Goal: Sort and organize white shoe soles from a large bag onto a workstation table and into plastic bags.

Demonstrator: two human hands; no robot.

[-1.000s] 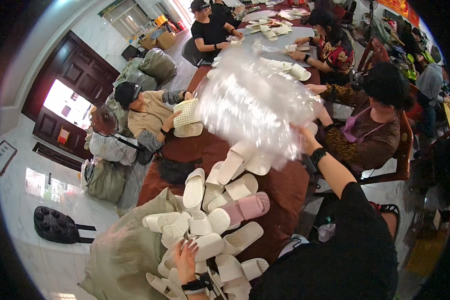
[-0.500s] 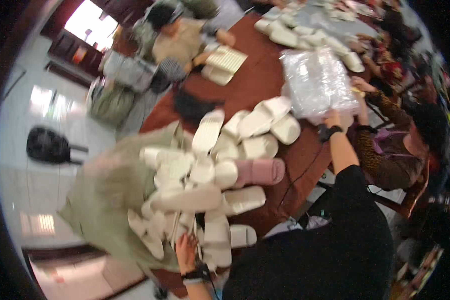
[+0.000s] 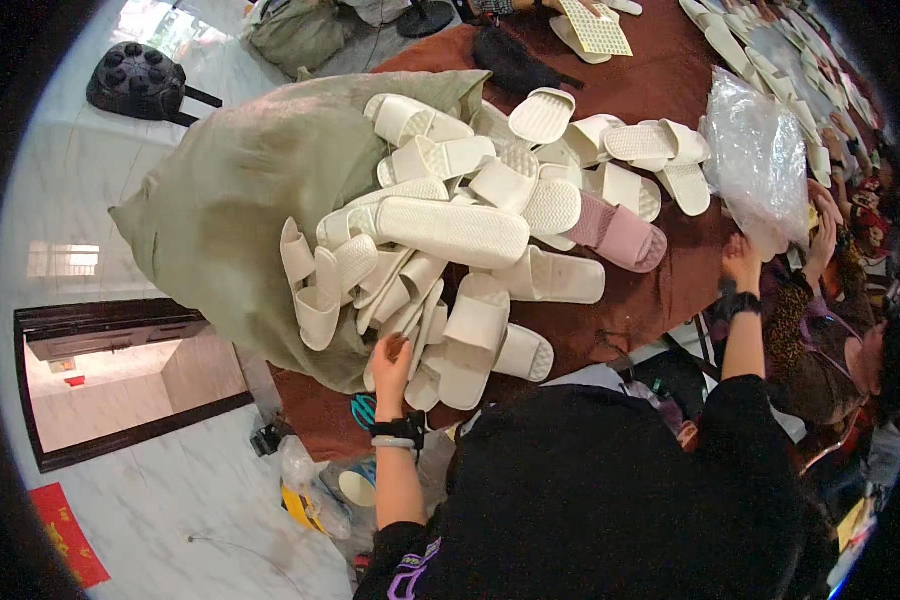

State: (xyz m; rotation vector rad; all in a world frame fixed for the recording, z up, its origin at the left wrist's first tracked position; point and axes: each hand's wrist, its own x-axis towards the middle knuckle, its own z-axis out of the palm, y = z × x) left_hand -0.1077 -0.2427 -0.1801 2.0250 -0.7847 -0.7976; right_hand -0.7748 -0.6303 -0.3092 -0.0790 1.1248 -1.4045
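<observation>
A heap of cream slide slippers [image 3: 455,230] spills from the mouth of a large olive-green sack [image 3: 260,190]. My left hand [image 3: 391,372] is at the near edge of this heap, against several slippers, its fingers curled; whatever they hold is hidden. Over on the right, my right hand [image 3: 740,262] has its fingers closed on the lower corner of a crinkled clear plastic bag [image 3: 757,150]. Among the cream slippers lies a pink slipper [image 3: 618,230]. A co-worker's hands [image 3: 823,228] are close to the bag's right side.
The heap rests on a brown tablecloth [image 3: 570,345]. Beyond it are a dark cloth item [image 3: 518,62], a sheet of round stickers [image 3: 598,27] and rows of white slippers [image 3: 755,65]. A black backpack [image 3: 138,82] is on the tiled floor; clutter [image 3: 315,490] lies below the table edge.
My view has swung so the heap and sack appear higher. My right hand stays at the plastic bag, which now hangs nearer the co-worker. My left hand remains by the near slippers.
</observation>
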